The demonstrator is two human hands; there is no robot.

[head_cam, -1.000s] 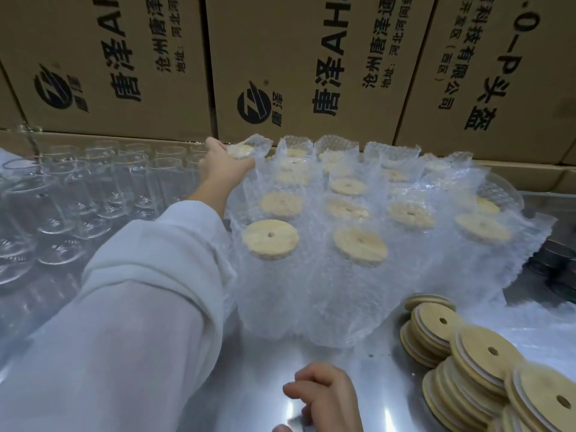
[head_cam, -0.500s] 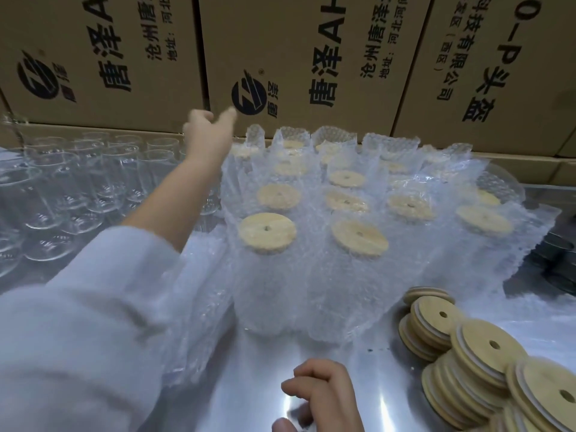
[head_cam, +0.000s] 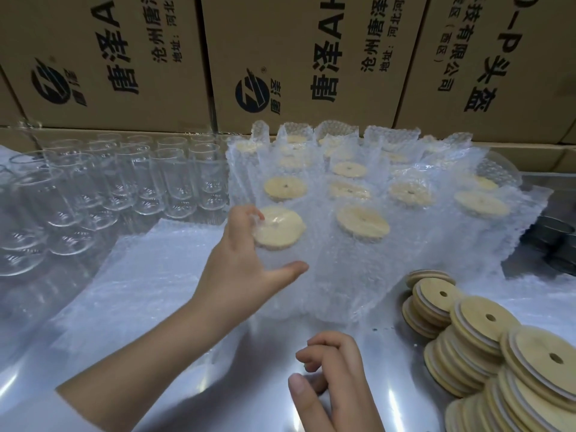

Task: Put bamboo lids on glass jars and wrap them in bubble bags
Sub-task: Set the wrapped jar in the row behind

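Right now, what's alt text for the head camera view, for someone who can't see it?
A left hand grips the nearest wrapped jar in a block of lidded jars in bubble bags, while the right hand is loosely curled over the metal table. Empty glass jars stand left; loose bamboo lids pile right, cardboard boxes behind.
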